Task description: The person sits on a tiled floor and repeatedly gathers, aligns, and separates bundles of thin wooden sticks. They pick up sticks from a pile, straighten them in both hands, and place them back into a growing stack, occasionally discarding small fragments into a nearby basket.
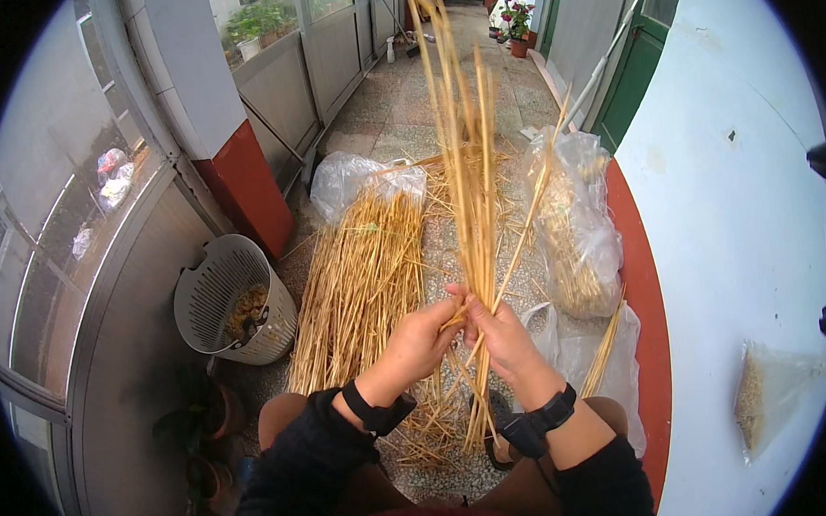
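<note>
A loose bundle of dry straw stalks (478, 233) stands nearly upright between my hands, its upper ends blurred. My right hand (503, 341) is closed around its lower part, and the cut ends stick out below the fist. One stalk (524, 241) slants away from the bundle to the upper right. Against the bundle, my left hand (424, 334) pinches a bent piece of straw (456, 319) between thumb and fingers. On the floor to the left lies a thick pile of straw stalks (362, 282), its far end at a clear plastic bag (367, 180).
A grey slotted plastic basket (198, 311) holds scraps at the left. Along the right wall are a clear bag of straw (573, 235) and a few stalks (607, 349) on a plastic sheet (630, 387). Straw bits (422, 440) litter the floor near my feet. Potted flowers (517, 21) stand farther back.
</note>
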The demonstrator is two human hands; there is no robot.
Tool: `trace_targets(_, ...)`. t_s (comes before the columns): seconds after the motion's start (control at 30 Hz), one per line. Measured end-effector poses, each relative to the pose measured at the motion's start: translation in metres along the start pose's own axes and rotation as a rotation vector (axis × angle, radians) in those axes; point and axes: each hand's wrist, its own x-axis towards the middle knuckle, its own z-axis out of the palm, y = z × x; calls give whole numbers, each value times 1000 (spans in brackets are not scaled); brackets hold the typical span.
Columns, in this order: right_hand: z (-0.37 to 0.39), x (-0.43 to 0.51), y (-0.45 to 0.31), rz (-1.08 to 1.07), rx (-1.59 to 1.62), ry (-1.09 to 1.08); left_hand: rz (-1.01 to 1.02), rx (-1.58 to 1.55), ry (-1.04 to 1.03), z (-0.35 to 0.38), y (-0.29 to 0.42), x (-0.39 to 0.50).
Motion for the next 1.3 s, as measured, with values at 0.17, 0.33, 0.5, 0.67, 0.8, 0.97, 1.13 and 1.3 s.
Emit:
trace_targets(0.17, -19, 5, -7, -39, 95, 166, 146, 68, -304, 2, -3, -9)
trace_targets(0.33, -32, 7, -17, -37, -116, 222, -123, -242, -46, -1, -5, -8)
trace_targets(0.5, -20, 1, -6, 49, -229, 52, -143, -437, 286, -25, -15, 4)
trace_targets(0.67, -8, 1, 11, 16, -463, -4, -121, -575, 338, -32, -10, 8)
trace_targets(0.8, 5, -2, 16, -68, -750, -19, -150, -570, 426, -29, -3, 12)
trace_targets(0.97, 18, -9, 12, -76, -842, -57, -232, -532, 455, -34, -5, 12)
trace_targets(1.13, 19, -9, 14, -65, -828, -69, -173, -533, 480, -34, -10, 13)
trace_targets(1.3, 12, -6, 24, 13, -635, -68, -214, -523, 448, -34, -9, 10)
